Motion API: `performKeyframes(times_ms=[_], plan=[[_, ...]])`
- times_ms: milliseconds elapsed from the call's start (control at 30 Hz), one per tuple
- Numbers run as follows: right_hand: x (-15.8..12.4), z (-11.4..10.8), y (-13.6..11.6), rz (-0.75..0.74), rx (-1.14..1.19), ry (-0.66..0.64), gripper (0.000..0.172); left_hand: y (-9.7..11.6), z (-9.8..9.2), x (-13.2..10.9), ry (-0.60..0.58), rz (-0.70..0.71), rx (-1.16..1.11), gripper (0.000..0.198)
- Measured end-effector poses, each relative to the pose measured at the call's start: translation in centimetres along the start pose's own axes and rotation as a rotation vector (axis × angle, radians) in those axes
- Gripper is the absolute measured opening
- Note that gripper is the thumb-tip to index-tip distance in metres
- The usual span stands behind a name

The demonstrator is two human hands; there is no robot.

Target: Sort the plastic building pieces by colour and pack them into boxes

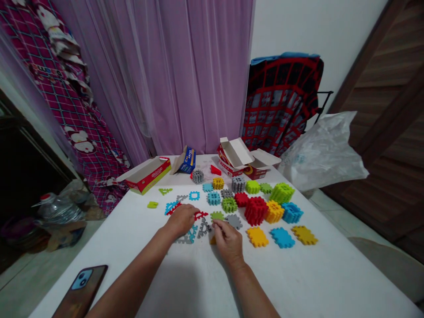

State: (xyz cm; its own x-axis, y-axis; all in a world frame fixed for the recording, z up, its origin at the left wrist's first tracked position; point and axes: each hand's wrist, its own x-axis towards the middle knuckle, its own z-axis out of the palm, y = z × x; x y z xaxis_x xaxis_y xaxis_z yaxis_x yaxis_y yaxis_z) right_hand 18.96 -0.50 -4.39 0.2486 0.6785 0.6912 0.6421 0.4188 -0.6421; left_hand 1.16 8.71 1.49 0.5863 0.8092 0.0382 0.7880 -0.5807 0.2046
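My left hand (182, 219) rests palm down on a cluster of flat toothed pieces, with a red piece (201, 215) and blue pieces (193, 232) poking out around it; its fingers curl over them. My right hand (228, 240) lies beside it with fingers bent, pinching at a grey triangular piece (204, 228). An orange piece (212, 240) peeks out under the right thumb. A grey toothed piece (234, 220) and a green one (217, 215) lie just beyond the right fingertips. All sit on the white table (185, 282).
Assembled cubes stand further back: red (256, 210), orange (274, 211), blue (292, 212), green (281, 192). Flat yellow (257, 236), blue (282, 237) and mustard (304, 235) tiles lie right. Open cardboard boxes (147, 174) (243, 160) line the far edge. A phone (80, 295) lies near left.
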Motion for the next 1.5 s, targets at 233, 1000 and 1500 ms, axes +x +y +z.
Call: performKeyframes(times_ms=[233, 1000, 1500], plan=[[0.1, -0.2, -0.1, 0.003, -0.013, -0.006, 0.026, 0.4, 0.8, 1.2, 0.024, -0.015, -0.006, 0.027], [-0.1, -0.1, 0.1, 0.012, -0.013, -0.014, 0.026, -4.4, -2.4, 1.7, -0.115, -0.172, 0.178, 0.028], [-0.1, 0.0, 0.1, 0.017, -0.016, -0.023, 0.027, -3.4, -3.4, 1.2, -0.083, -0.471, 0.258, 0.046]])
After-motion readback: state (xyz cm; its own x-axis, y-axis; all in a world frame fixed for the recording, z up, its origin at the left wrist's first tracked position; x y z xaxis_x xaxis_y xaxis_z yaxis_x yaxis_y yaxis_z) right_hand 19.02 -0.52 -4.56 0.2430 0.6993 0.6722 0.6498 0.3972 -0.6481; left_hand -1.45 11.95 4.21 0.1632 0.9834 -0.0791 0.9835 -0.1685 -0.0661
